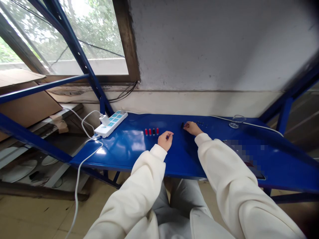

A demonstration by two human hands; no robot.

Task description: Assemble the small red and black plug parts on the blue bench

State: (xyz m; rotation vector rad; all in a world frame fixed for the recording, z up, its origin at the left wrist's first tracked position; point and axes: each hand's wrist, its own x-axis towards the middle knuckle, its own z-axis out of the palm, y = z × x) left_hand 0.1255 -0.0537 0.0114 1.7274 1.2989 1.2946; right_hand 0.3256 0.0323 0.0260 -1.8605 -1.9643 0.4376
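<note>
My right hand (191,128) is at the back middle of the blue table (134,156), its fingertips pinched on a small black cylinder (182,125). Nearer to me and to the left, my left hand (165,140) hovers with thumb and fingers drawn together; whatever may be between them is too small to make out. Just left of it stands a short row of small cylinders with pale lower ends: red ones (150,131) and a black one (154,131). Tiny parts (202,124) lie scattered to the right of my right hand.
A white power strip (111,123) with a plug and a cable (77,186) occupies the left end. At right are a clear glass (234,125) and a dark flat device (258,173), partly blurred out. Blue frame posts (284,116) rise at the table's ends.
</note>
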